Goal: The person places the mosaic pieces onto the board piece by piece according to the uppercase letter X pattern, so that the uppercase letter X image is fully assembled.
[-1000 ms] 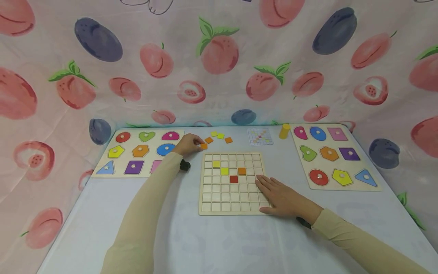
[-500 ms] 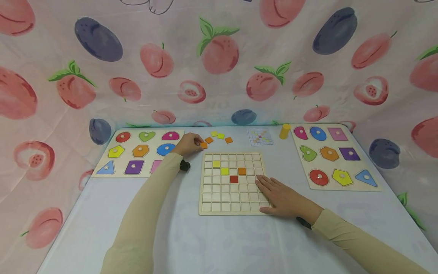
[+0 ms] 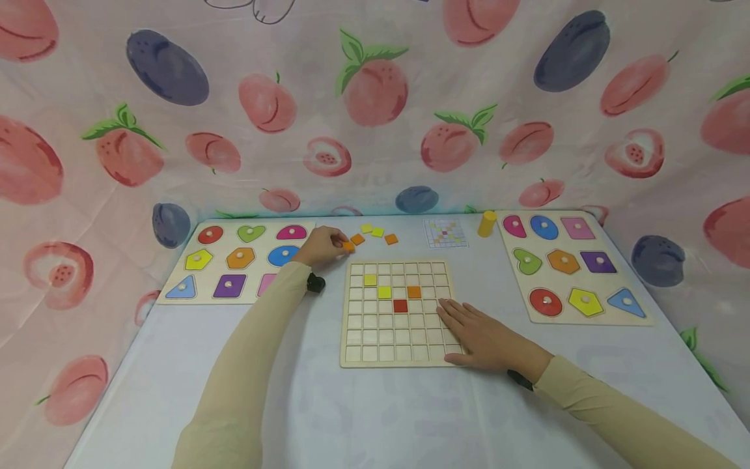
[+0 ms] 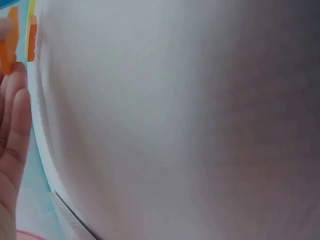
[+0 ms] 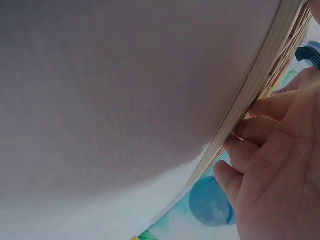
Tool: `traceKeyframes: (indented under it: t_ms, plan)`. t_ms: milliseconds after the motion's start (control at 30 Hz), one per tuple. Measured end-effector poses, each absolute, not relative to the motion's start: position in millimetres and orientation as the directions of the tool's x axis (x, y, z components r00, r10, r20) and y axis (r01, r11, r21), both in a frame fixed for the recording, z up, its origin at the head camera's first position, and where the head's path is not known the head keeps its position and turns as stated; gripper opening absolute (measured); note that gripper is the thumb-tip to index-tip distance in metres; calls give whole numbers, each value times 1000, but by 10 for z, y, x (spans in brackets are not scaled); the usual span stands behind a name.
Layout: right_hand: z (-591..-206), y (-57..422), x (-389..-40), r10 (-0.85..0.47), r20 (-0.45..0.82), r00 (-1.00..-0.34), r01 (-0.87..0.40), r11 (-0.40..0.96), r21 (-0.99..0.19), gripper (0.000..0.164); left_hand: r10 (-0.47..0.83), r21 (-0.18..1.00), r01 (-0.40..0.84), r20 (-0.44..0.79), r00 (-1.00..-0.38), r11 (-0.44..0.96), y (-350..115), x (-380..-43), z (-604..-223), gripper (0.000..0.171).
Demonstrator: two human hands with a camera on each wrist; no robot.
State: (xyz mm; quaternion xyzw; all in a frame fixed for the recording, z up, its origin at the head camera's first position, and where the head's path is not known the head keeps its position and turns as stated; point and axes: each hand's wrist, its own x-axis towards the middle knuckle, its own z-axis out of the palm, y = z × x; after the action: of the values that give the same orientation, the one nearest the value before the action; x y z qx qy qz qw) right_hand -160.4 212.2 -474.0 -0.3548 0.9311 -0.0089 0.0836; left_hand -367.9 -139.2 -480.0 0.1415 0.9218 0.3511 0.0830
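My left hand (image 3: pixel 323 248) pinches an orange square tile (image 3: pixel 349 247) between thumb and fingers, beyond the far left corner of a wooden grid board (image 3: pixel 387 337). The left wrist view has the tile (image 4: pixel 11 45) tilted on edge at the fingertips. Spread over the board's right edge, my right hand (image 3: pixel 483 340) rests with straight fingers and covers some squares there. Set in the grid are two yellow tiles, one of them (image 3: pixel 384 292) beside a red tile (image 3: pixel 400 306), and an orange tile (image 3: pixel 414 292).
Several loose tiles lie behind the board, including a yellow tile (image 3: pixel 377 232) and an orange tile (image 3: pixel 391 240). A printed pattern card (image 3: pixel 446 233) and a yellow cylinder (image 3: pixel 487 224) are farther right. Knobbed shape puzzles flank them: left puzzle (image 3: pixel 219 272), right puzzle (image 3: pixel 545 277).
The orange tile in my left hand has shifted very slightly away from the board and tipped at the fingertips. The right hand stays where it was.
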Motion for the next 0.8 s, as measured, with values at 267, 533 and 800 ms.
traceKeyframes:
  t_ms: [267, 533, 800]
  plan:
    - [-4738, 2132, -1607, -671, -140, -729, -668, 741, -75, 86, 325, 713, 253, 37, -945, 653, -1334, -3622, -4730, 23]
    - [-4713, 2122, -1602, -667, -150, -729, -663, 744, -88, 86, 351, 741, 282, 67, -934, 610, -1216, -3584, -4699, 25]
    - [-4704, 2114, -1598, -662, -157, -733, -656, 749, -99, 86, 417, 770, 337, 101, -903, 542, -971, -3481, -4594, 23]
